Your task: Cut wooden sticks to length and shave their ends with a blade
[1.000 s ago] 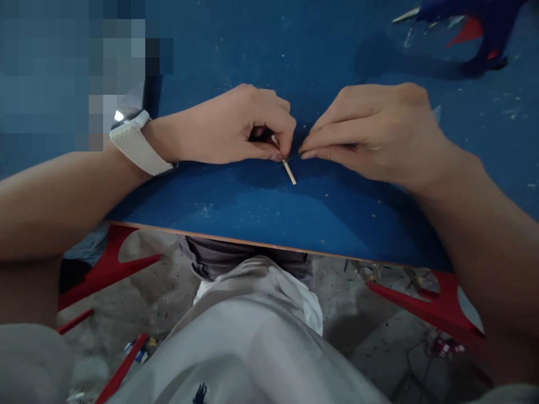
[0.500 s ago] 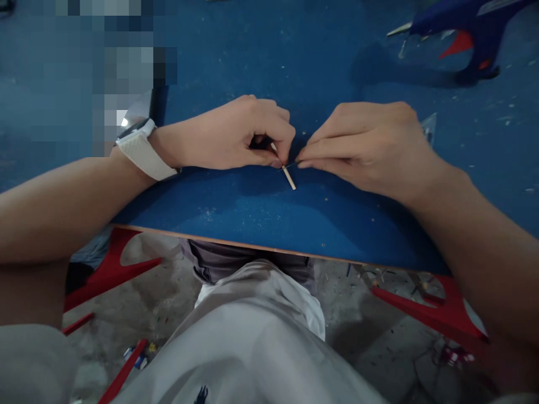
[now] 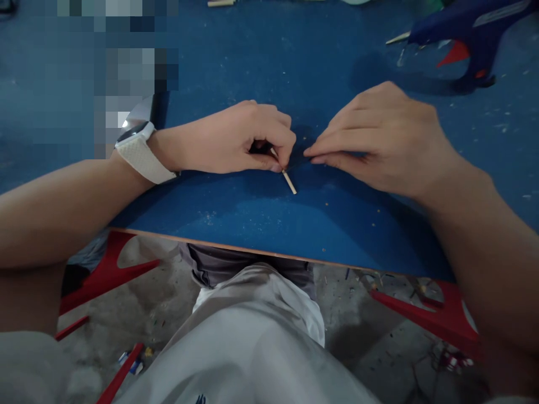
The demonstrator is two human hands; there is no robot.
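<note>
Nearest the camera, a pale shirt [image 3: 252,325] fills the space below the edge of a blue desk [image 3: 252,210], with red frames [image 3: 105,269] standing over a littered grey floor [image 3: 160,292] on both sides. Just beyond the edge, the right hand [image 3: 387,137] has drawn slightly away from the left hand [image 3: 256,137] since half a second ago, widening the gap between their fingertips, its knuckles also farther from the edge; the left hand keeps nearly the same place. Back upward and wrist low, the left hand curls inward, thumb and forefinger closed on a short stick [image 3: 289,183], with a dark hollow showing behind the grip. The right hand reaches in from the other side, fingers extended together and thumb beneath, the tips pinched on a thin strand [image 3: 298,164]. Pale, slim and straight, the stick slants over the desk, its lower end jutting clear of the fingers toward the camera; whether that end touches the surface cannot be told. The strand, faint and dark, runs from the stick toward the right fingertips. A watch [image 3: 145,154] with a light strap circles the left wrist. Farther off, a blue glue gun [image 3: 480,33] with a red trigger lies on the right, while small wood pieces [image 3: 221,3] rest at the top.
</note>
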